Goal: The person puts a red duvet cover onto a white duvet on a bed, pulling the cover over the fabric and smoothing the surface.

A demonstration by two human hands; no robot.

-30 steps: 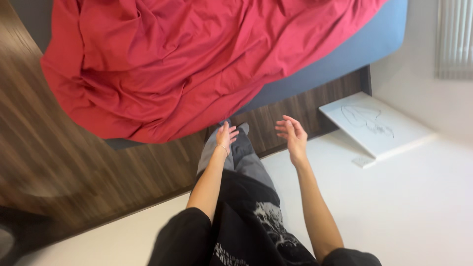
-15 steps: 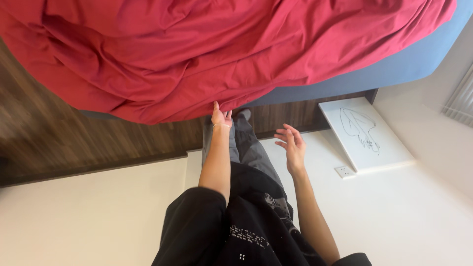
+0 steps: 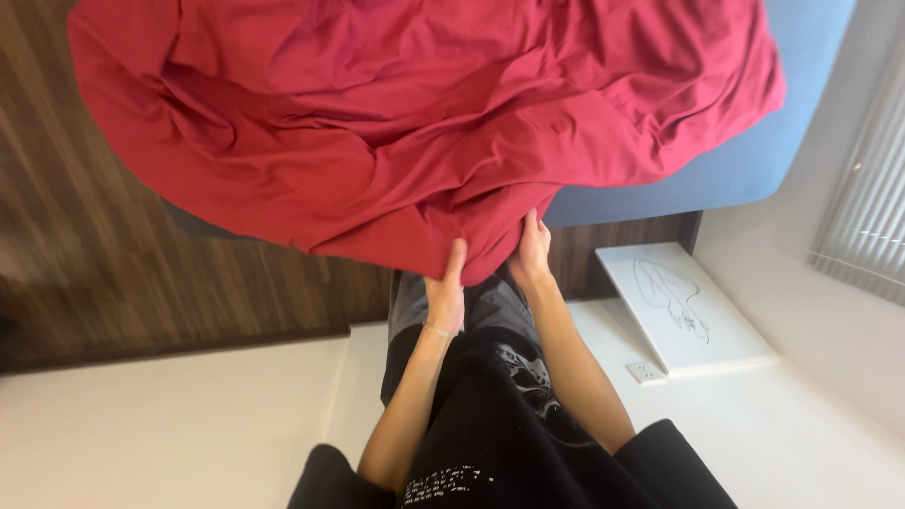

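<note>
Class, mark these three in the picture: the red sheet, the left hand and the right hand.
red sheet point(image 3: 396, 123), head view, crumpled middle of the cloth.
left hand point(image 3: 445, 294), head view, back of the hand.
right hand point(image 3: 531, 256), head view, back of the hand.

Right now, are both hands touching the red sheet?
Touching. The head view shows the left hand and the right hand both pressed into the lower edge of the red sheet, fingers gripping its folds with no gap.
</note>
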